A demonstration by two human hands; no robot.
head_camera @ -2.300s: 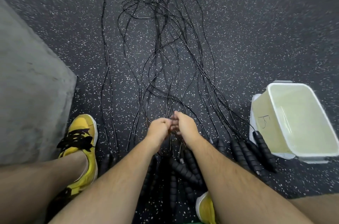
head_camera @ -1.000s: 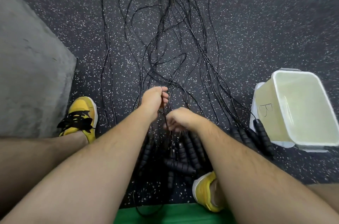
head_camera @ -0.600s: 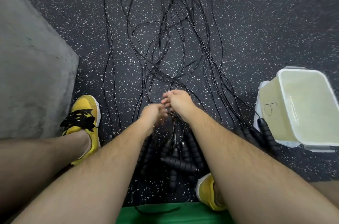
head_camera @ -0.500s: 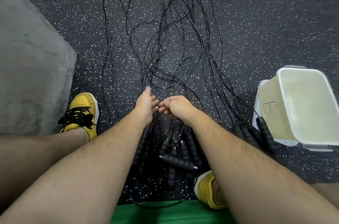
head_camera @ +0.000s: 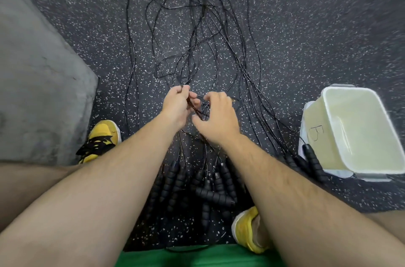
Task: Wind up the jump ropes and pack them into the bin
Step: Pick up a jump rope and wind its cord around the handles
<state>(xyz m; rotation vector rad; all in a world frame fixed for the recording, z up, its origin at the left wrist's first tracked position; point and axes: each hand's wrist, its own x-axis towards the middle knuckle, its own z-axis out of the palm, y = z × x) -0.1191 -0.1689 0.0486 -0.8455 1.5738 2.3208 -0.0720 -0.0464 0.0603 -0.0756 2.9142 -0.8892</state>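
Principal hazard: entanglement; the jump ropes (head_camera: 197, 32) lie as a mass of thin black cords crossing one another on the speckled floor (head_camera: 306, 36), so drawing in one cord is likely to drag neighbouring loops with it and tighten a knot; a second hazard is picking up strands of two different ropes at once, since the cords are alike in colour and thickness and cannot be told apart where they overlap; a third is the handles (head_camera: 210, 192), which lie heaped near the floor's near edge between the two yellow shoes (head_camera: 99, 139) and could snag when a cord is pulled.

The left hand (head_camera: 176, 107) is closed in a pinch on one or more cords at its fingertips, just beyond the knuckles; the right hand (head_camera: 215, 117) is half curled, fingers bent over the strands that run between the two hands; whether it actually grips a cord cannot be told.

The cords run from the hands away toward the far edge of the floor; the handles lie below the forearms, nearer the person.

The bin (head_camera: 355, 133) stands at the right side of the floor, well apart from both hands, apparently empty; one handle rests against its near left corner; no rope is yet wound or packed.
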